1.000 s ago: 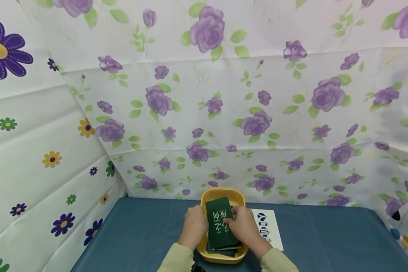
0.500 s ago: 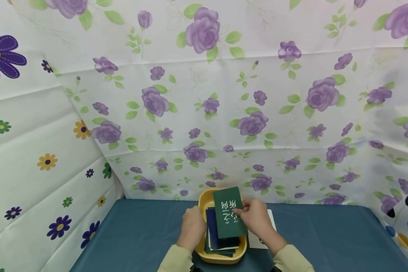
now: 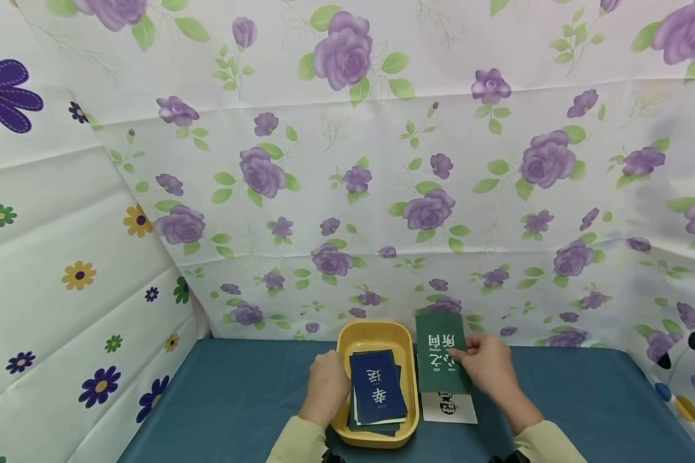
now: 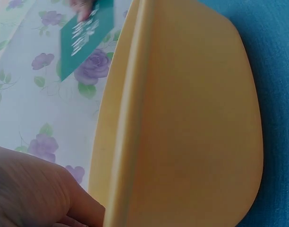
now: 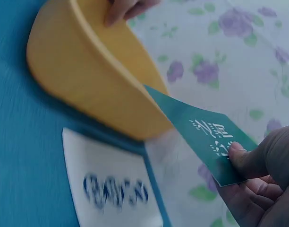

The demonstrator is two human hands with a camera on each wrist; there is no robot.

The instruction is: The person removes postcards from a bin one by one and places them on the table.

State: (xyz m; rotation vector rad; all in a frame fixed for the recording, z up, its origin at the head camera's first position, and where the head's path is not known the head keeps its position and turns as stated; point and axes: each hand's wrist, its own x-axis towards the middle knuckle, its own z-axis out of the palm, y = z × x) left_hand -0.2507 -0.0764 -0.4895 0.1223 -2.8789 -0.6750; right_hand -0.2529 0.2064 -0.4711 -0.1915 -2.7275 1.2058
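My right hand (image 3: 489, 370) pinches a thin green booklet (image 3: 438, 341) with white characters, thumb on its cover. In the head view, the booklet is above a white card (image 3: 460, 409) with dark lettering and hides its far part. My left hand (image 3: 327, 386) grips the left rim of a yellow plastic basin (image 3: 343, 341), fingers curled over the edge; the left wrist view has this hand (image 4: 36, 189) at the rim. Inside the basin lies a stack of booklets, topped by a dark blue booklet (image 3: 376, 386) with white characters.
A dark blue-green cloth (image 3: 562, 399) covers the table. Behind it hangs a white sheet (image 3: 481, 263) with purple roses, and another flowered sheet (image 3: 35, 308) hangs at the left.
My right hand has lifted the green booklet off the stack and carried it right, out over the white card. The blue booklet beneath is uncovered. My left hand stays on the basin rim.
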